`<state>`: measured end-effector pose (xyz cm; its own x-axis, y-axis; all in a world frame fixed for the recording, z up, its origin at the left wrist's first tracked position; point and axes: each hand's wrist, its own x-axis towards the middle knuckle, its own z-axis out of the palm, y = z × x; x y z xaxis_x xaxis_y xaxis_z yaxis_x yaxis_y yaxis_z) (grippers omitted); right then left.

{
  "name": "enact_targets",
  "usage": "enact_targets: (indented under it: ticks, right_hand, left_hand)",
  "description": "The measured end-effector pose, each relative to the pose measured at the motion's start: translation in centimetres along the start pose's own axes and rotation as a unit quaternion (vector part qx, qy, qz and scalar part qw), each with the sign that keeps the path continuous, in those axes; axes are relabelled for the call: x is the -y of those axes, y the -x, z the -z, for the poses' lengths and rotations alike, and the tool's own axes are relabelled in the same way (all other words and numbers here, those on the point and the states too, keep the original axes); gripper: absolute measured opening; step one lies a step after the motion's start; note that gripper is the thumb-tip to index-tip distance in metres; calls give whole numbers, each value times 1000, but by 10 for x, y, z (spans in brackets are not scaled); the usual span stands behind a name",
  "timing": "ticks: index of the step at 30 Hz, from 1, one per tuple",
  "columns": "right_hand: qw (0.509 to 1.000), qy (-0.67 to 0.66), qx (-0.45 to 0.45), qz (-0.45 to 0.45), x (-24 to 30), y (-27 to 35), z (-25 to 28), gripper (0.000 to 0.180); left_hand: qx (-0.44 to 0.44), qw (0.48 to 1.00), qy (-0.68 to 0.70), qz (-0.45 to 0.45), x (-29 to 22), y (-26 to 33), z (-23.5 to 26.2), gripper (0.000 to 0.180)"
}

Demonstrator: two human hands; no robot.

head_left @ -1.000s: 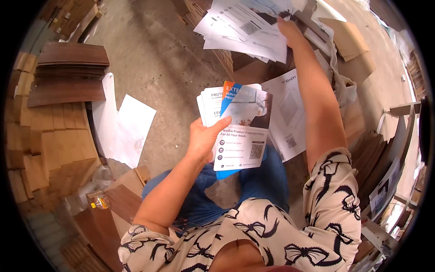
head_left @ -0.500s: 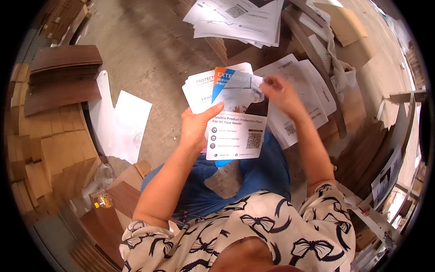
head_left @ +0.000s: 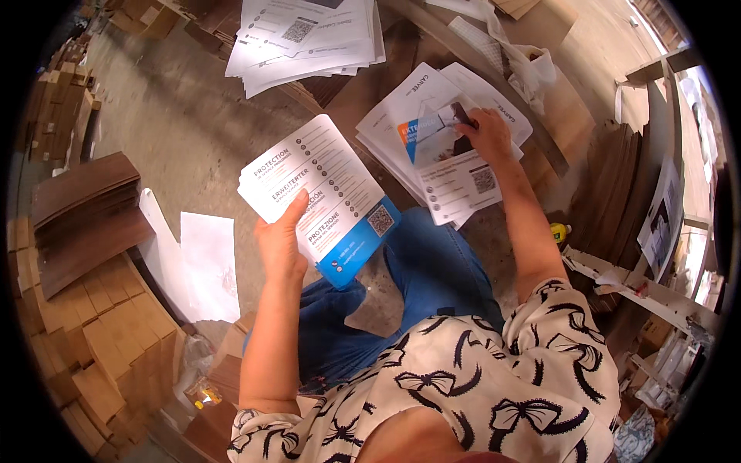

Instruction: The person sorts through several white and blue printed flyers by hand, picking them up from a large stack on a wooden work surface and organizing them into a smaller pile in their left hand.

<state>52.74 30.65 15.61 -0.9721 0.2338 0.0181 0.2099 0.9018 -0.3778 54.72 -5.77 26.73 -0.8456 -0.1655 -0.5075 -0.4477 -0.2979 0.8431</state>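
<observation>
My left hand [head_left: 279, 241] grips a stack of leaflets [head_left: 340, 174], its thumb lying across the top one. The top leaflet is white with a blue band and a square code at its lower end. Farther right, my right hand [head_left: 491, 137] pinches the upper right edge of a single leaflet [head_left: 454, 184], which has a photo, an orange and blue corner and a square code. That leaflet lies on or just above a fanned pile of white printed sheets [head_left: 380, 127]; I cannot tell whether it touches.
Another pile of printed sheets [head_left: 258, 58] sits on brown boards at the far side. Dark brown panels [head_left: 89, 208] rest on stacked cartons [head_left: 116, 339] at the left, beside blank white sheets [head_left: 208, 258]. Panels [head_left: 617, 193] and a metal frame [head_left: 656, 297] stand at the right.
My right hand has drawn the photo leaflet off the stack and carried it right onto or over the white sheets. The left hand's stack has shifted left and tilted, uncovering the blue-banded leaflet.
</observation>
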Motion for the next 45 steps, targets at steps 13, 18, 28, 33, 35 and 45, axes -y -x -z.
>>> enact_targets:
  ticks: [13,18,28,33,35,45]
  right_hand:
    - [979,65,-149,120,-14,6,-19,26]
    - [980,-174,-78,-61,-1,6,12,28]
    - [959,-179,-216,23,-35,-22,189,18]
    - [848,-448,-284,12,6,-76,220,25]
    - [909,-283,-291,92,28,-111,182,30]
    - [935,20,-333,120,149,-255,35,42]
  left_hand:
    - [9,1000,-2,11,-3,6,0,40]
    - [13,1000,17,10,-3,5,7,41]
    - [28,999,26,23,-6,8,2,42]
    - [37,998,48,31,-4,6,-1,36]
    - [29,998,47,25,-6,9,4,35]
    - [26,996,83,30,-12,14,-4,36]
